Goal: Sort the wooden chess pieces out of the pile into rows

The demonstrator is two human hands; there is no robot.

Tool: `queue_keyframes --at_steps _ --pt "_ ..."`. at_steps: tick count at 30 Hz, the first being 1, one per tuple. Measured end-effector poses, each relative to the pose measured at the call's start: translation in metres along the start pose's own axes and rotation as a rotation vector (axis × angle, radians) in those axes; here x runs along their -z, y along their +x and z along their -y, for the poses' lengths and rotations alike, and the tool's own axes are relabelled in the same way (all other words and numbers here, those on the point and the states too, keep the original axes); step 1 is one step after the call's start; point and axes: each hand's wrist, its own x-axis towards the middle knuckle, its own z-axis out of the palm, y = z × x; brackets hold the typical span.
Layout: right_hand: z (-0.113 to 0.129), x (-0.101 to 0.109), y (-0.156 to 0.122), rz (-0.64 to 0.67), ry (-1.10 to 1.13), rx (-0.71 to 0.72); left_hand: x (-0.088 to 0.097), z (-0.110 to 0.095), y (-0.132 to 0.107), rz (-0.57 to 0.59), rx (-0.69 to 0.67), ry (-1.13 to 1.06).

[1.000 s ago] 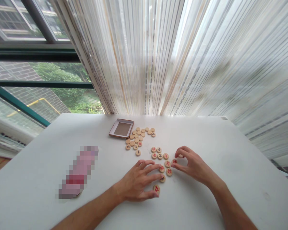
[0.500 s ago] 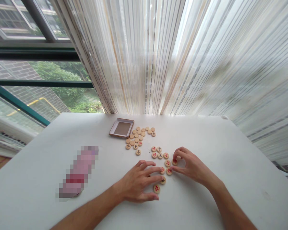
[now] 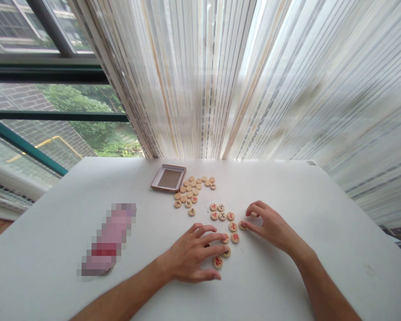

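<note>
Round wooden Chinese chess pieces with red or black characters lie on the white table. My left hand (image 3: 192,253) is spread palm down, its fingers over a red-marked chess piece (image 3: 225,238) and a black-marked chess piece (image 3: 227,252). Another piece under its fingers is mostly hidden. By its thumb lies a red chess piece (image 3: 218,262). My right hand (image 3: 270,225) is half curled with thumb and fingers apart, the thumb tip at a chess piece (image 3: 242,225) that it partly covers. Just left of it are two red chess pieces (image 3: 233,227).
Farther back, several blank-side-up pieces (image 3: 189,189) cluster beside an open square box lid (image 3: 155,183). A blurred-out pink object (image 3: 110,236) lies at the left. String curtains (image 3: 194,89) hang along the table's far edge (image 3: 270,161), with an open window at the left.
My right hand has moved slightly right, its fingertips drawing away from the red piece near the thumb and uncovering it. My left hand has stayed in place.
</note>
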Motion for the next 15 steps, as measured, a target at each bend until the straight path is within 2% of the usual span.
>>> queue_keyframes --at_steps 8,15 --pt "-0.001 -0.002 0.002 -0.002 0.0 -0.003 0.002 0.0 0.0 -0.025 -0.012 -0.03" --pt "0.0 0.0 0.0 0.027 0.019 -0.004 0.003 0.01 -0.006 -0.156 0.118 -0.13"
